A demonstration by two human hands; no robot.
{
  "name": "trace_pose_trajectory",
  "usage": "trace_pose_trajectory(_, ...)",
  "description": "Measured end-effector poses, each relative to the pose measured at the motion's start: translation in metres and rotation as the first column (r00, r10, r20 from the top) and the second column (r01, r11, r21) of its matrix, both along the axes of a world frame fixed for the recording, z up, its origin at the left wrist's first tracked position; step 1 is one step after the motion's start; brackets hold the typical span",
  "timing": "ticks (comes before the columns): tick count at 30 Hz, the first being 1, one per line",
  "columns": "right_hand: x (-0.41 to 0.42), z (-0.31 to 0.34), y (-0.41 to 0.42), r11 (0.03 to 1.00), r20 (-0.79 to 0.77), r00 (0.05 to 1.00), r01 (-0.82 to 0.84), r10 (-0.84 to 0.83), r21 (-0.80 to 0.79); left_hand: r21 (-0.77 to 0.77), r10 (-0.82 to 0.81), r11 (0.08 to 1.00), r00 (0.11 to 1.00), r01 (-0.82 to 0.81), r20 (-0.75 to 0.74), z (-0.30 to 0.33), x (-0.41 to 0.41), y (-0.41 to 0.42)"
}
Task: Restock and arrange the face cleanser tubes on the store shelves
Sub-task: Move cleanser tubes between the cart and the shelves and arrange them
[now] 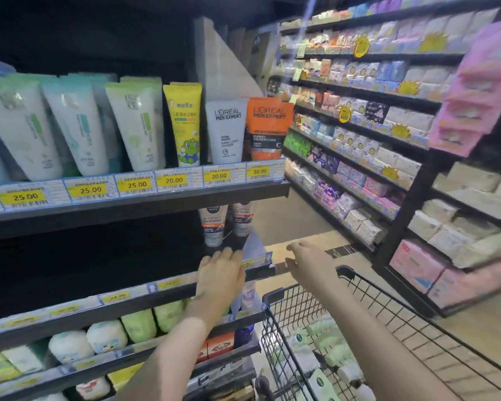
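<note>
Head view: two oil-control cleanser tubes [224, 224] stand cap-down.

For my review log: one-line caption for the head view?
Both hands, left and right, reach empty toward two cleanser tubes on a sparse shelf, beside a stocked cart.

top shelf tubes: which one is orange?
The orange L'Oreal Men Expert tube at the shelf's far right end, above the right 30.00 tag; its neighbour is grey-white, the rest white-green or yellow.
</note>
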State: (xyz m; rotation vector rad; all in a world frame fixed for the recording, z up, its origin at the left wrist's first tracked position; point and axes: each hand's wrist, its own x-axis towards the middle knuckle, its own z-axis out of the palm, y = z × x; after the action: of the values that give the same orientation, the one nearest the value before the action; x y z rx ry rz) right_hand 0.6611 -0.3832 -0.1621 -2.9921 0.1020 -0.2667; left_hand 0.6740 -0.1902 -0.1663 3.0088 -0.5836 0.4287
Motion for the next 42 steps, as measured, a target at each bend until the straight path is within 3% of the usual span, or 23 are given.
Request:
trace_pose_trajectory(9,-0.073,-0.014,-0.07,0.972,-0.081,0.969,0.233,-0.235,-0.035,0.002,-0.339,0.94,0.938,0.34,-0.064,-0.006,-0.014,-0.1)
trace_pose_trajectory(18,-0.135,-0.043,-0.132,0.829,-0.162,0.823,0.558,-0.545,0.043,0.048,-0.606,0.776,0.765,0.628,-0.218,-0.033,-0.02,-0.206)
trace_pose_trajectory(30,-0.208,-0.095,-0.172,0.391,-0.326,0.406,0.913,-0.854,0.114,0.115,-0.817,0.403,0.414,0.908,-0.401,-0.091,-0.052,-0.31)
trace_pose_trajectory(36,-0.237,-0.14,-0.182,0.237,-0.485,0.258,0.966,-0.836,0.105,0.138,-0.81,0.291,0.321,0.947,-0.491,-0.134,-0.073,-0.346)
trace_pose_trajectory(42,-0.258,-0.193,-0.21,0.106,-0.62,0.148,0.989,-0.771,0.104,0.237,-0.747,0.206,0.309,0.949,-0.589,-0.193,-0.09,-0.387)
